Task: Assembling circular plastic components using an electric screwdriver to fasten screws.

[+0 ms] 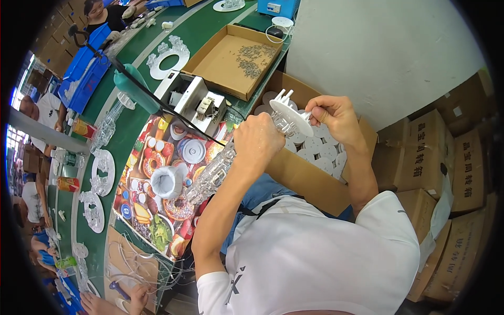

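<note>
My left hand [258, 137] is closed round a long stack of clear plastic parts [212, 174], which slants down toward the table mat and shows again above my fist. Just past the stack's upper end is a white round disc [293, 117] with short white pegs on its faces. My right hand [335, 116] pinches this disc by a peg on its right side. Whether disc and stack touch is hard to make out. Both hands are above the edge of a cardboard box [299, 173] that holds many white discs [317, 152].
A food-print mat [142, 202] carries a white cup-shaped roll [167, 182]. Behind it stand a small machine [197, 107], a teal bottle [135, 89] and a shallow carton [215, 58] of small metal pieces. White rings [169, 58] lie on the green table. Other people work at left; cartons [422, 152] are stacked right.
</note>
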Demonstrator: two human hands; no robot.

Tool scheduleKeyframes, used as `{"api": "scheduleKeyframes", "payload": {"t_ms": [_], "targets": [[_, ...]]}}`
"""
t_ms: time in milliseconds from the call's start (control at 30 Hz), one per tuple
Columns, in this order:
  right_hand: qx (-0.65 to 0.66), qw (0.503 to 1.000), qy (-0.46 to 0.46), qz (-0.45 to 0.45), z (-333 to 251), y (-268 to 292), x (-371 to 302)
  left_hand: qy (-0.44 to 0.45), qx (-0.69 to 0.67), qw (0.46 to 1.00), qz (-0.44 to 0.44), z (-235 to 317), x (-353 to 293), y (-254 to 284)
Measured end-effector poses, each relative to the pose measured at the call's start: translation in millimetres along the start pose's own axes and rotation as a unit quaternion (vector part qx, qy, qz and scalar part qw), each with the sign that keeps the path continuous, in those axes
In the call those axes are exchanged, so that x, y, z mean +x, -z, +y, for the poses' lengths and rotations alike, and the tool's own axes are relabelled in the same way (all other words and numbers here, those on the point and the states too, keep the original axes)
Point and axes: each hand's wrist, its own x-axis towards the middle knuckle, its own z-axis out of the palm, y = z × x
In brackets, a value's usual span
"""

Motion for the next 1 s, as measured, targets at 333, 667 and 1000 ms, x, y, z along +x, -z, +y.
{"api": "scheduleKeyframes", "payload": {"t_ms": [333, 667, 1000], "targets": [[-0.041, 0.999, -0.01, -0.022, -1, -20, 5, -0.003, -0.003, 1.0, 0.014, -11, 6, -8], [-0.054, 0.997, 0.02, -0.052, -17, -43, 10, 0.042, -0.048, 0.997, 0.038, -21, -2, 8], [-0.161, 0.955, 0.242, -0.05, -78, -81, 25, 0.065, -0.1, 0.978, 0.172, -63, -36, 37]]}}
